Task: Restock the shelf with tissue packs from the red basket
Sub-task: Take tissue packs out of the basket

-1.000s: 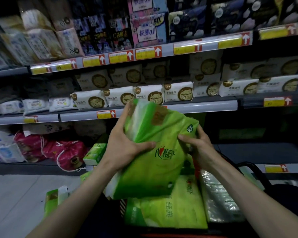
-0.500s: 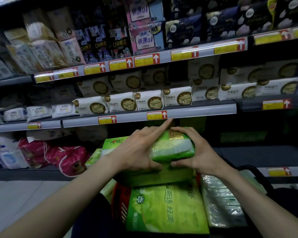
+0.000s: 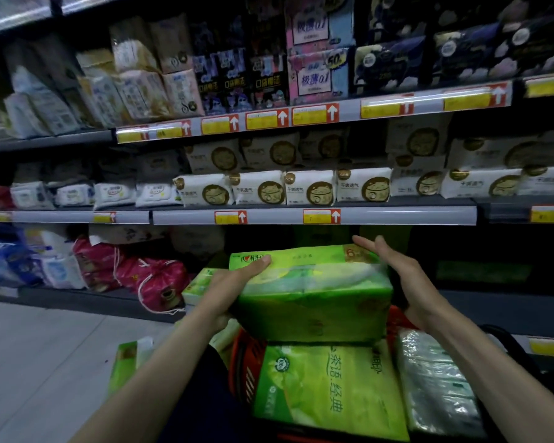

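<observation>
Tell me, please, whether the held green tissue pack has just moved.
Yes: the green tissue pack has dropped from overlapping the shelf rail to below it.

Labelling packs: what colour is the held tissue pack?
Bright green; the tissue pack shows best in the head view.

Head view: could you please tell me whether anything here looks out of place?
Yes: one green tissue pack lies on the floor left of the red basket, neither shelved nor in the basket. Packs on the top-left shelf lean askew.
</observation>
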`<state>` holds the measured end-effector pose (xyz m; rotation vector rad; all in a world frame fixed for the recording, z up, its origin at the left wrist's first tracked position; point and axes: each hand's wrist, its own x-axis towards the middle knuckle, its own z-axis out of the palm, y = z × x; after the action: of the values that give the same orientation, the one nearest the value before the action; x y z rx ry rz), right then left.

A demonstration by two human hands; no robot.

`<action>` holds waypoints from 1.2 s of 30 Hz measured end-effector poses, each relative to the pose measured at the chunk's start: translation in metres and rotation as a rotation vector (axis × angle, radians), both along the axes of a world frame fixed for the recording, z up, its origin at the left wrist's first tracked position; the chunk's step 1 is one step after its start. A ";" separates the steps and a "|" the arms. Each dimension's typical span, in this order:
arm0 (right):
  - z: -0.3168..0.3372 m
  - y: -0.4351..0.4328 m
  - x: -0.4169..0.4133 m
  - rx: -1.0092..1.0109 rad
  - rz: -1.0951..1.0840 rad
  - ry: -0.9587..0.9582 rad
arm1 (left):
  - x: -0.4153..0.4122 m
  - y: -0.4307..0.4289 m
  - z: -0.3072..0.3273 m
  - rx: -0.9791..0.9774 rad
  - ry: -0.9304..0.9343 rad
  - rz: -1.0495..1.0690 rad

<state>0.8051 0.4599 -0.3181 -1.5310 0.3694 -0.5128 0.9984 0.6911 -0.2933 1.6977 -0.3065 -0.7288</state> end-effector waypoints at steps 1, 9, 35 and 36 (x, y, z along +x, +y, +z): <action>0.003 0.001 -0.004 -0.013 0.001 0.026 | -0.001 0.004 0.004 0.019 0.041 -0.048; 0.000 -0.011 -0.032 -0.156 0.266 0.515 | -0.001 0.043 -0.046 -0.039 0.078 -0.139; -0.071 -0.074 0.100 0.020 -0.125 0.363 | 0.152 -0.102 -0.105 -0.270 -0.075 -0.211; -0.072 -0.085 0.108 0.023 -0.103 0.392 | 0.159 -0.108 -0.110 -0.268 -0.063 -0.223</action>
<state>0.9130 0.3750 -0.3906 -1.5947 0.7565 -0.2832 1.1575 0.5829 -0.4035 1.4470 -0.6179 -0.7603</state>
